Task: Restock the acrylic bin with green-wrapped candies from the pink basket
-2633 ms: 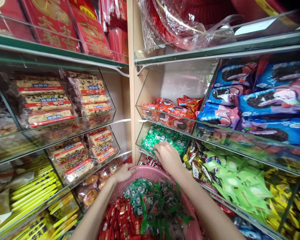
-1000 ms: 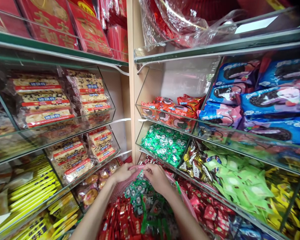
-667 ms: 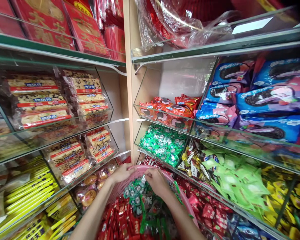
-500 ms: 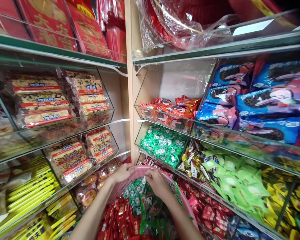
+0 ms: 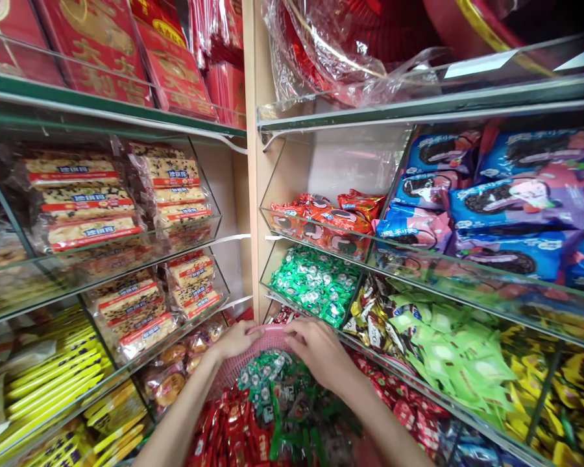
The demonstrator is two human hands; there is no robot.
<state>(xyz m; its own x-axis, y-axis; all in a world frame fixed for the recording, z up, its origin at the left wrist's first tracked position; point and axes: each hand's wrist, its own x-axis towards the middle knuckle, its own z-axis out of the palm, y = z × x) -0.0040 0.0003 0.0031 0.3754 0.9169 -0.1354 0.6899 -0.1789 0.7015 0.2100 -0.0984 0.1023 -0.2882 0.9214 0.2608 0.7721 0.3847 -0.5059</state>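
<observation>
A pink plastic basket (image 5: 272, 337) sits low in the middle, filled with green wrapped candies (image 5: 267, 379) and red wrapped candies (image 5: 228, 425). My left hand (image 5: 236, 338) grips the basket's far rim, fingers curled over it. My right hand (image 5: 318, 350) rests on the rim next to the left one, fingers bent and closed; I cannot make out whether anything is in them. Just above the hands, a glass shelf bin (image 5: 292, 305) holds a heap of the same green candies (image 5: 314, 284).
Glass-fronted shelves surround me. Nut bars (image 5: 85, 201) and yellow packs (image 5: 53, 370) fill the left side. Red cookie packs (image 5: 328, 217), blue cookie packs (image 5: 511, 201), light green packs (image 5: 448, 350) and red candies (image 5: 409, 408) fill the right. A wooden upright (image 5: 255, 162) divides the shelves.
My right hand left the green candy bin, came down into the basket, then shifted to the basket's far rim beside my left hand. The left hand has kept its grip.
</observation>
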